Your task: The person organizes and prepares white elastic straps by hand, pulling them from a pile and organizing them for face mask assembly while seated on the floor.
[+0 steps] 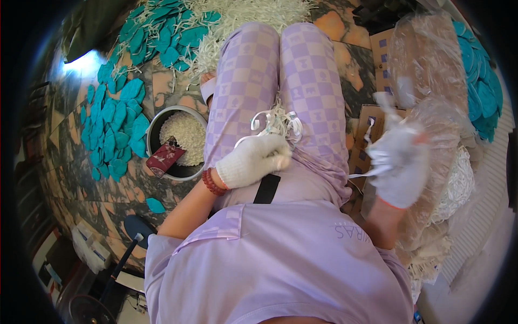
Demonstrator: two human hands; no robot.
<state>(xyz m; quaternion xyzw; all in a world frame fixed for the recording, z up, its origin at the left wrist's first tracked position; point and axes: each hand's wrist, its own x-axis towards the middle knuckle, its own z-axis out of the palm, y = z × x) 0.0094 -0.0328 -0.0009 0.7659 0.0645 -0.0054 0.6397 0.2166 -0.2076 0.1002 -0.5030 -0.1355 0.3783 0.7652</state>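
My left hand [256, 162], in a white knit glove, rests over my lap with its fingers curled closed; whatever lies inside them is hidden. Just beyond it, a small bunch of curled white ribbons [278, 123] lies between my thighs, and one strand touches the glove. My right hand [399, 167], gloved too, is raised at the right beside a clear plastic bag [431, 70] and blurred by motion. Thin white strips [362, 174] stick out from its inner side, seemingly gripped in it, though its fingers are smeared.
At left stands a grey pot [154, 127] of small white pieces with a dark red patterned packet [165, 159] on its rim. Teal flat oval pieces [113, 124] cover the floor nearby. White shredded strips [259, 12] are heaped ahead. Cardboard boxes [367, 121] stand at right.
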